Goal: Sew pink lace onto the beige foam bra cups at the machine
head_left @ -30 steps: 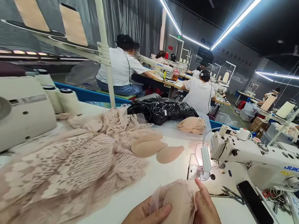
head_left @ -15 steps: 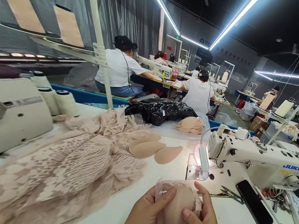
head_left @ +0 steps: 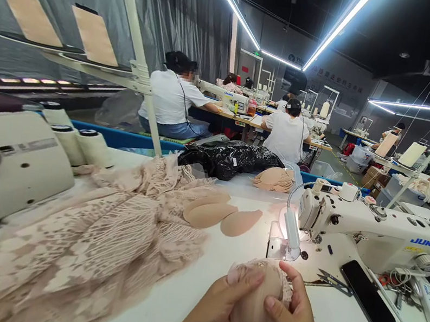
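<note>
A beige bra cup (head_left: pixel 257 314) with sheer mesh and lace round its upper edge is held between my two hands, just above the table's front edge. My left hand (head_left: pixel 217 307) is closed on its left side, the thumb lying across the upper part. On the right side my right hand (head_left: pixel 297 312) grips it, thumb on the front and index finger stretched along the lace edge. Fingers behind the cup are hidden. Beyond it, loose beige cup pads (head_left: pixel 241 222) lie on the table beside a heap of beige lace fabric (head_left: pixel 110 242).
A white sewing machine (head_left: pixel 377 226) with a lit lamp stands at the right. Near it lie thread snips (head_left: pixel 332 282) and a black phone (head_left: pixel 367 297). Behind are a black plastic bag (head_left: pixel 235 159) and stacked pads (head_left: pixel 273 179). Other people sit farther back.
My left hand has shifted slightly right, its thumb sliding farther across the top of the cup over the mesh. My right hand keeps nearly the same grip.
</note>
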Demonstrator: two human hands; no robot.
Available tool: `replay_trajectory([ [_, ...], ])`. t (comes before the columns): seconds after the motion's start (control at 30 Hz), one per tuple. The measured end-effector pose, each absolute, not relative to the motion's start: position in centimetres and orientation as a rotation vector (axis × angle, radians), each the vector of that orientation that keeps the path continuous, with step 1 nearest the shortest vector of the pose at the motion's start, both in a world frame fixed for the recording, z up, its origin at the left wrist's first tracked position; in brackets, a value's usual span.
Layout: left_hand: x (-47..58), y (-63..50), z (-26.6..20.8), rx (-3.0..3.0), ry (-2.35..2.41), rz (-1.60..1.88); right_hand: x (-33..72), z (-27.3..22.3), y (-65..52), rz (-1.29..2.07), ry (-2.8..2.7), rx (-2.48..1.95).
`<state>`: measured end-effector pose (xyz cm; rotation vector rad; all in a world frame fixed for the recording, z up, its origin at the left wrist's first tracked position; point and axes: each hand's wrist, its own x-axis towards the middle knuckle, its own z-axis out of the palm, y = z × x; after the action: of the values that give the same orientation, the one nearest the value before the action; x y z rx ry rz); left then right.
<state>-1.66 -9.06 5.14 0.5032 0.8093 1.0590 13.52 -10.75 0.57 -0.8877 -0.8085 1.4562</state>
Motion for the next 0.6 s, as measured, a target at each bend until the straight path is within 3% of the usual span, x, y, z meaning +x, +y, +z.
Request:
replay_trajectory([
  [0.3, -1.4, -7.7, 5.9, 0.497, 0.773, 1.187, 15.6, -0.6, -9.1, 1.532, -0.659, -0.901],
  [0.5, -2.2, -6.3, 7.0, 0.447, 0.882, 1.281, 15.0, -2.0, -10.1, 1.501, -0.941, -0.887],
  [0.6, -3.9, -6.2, 5.8, 0.774, 0.847, 1.176, 16.5, -1.7, -9.9, 1.433, -1.11, -0.892],
])
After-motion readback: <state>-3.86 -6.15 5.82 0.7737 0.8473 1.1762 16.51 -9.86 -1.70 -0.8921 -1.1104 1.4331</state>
